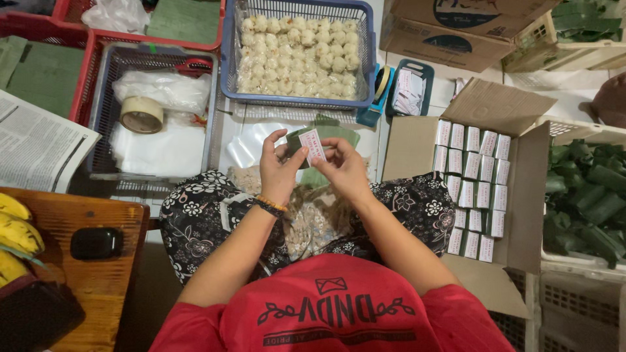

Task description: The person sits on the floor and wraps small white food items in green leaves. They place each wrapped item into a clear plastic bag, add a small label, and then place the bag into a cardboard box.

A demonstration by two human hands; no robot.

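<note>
So, a small green leaf-wrapped parcel (301, 141) with a white paper label (313, 145) on it is being held up over the lap, just in front of the blue basket (229, 58). The left hand (282, 167) is curled around the parcel's left side, fingers wrapped on it, a beaded bracelet (270, 205) seen at the wrist. The right hand (343, 168) is pinched on the right edge of the label, thumb and fingertips closed on it. Both hands are touching the same parcel, so it's gripped from two sides.

More green leaf pieces (336, 135) are laid just beyond the hands on a clear plastic sheet (251, 146). The blue basket is packed with pale round dumpling-like balls (297, 55). To the left, a grey crate (104, 117) is seen holding a roll of tape (141, 114) and plastic bags (163, 88). To the right, an open cardboard box (417, 143) is filled with rows of finished labelled parcels (476, 189), standing upright side by side. Further right, a crate of folded green leaves (587, 195) is seen. A newspaper (36, 146) is laid at the far left, and bananas (14, 231) plus a small black case (96, 243) are rested on a wooden stool (98, 287).
</note>
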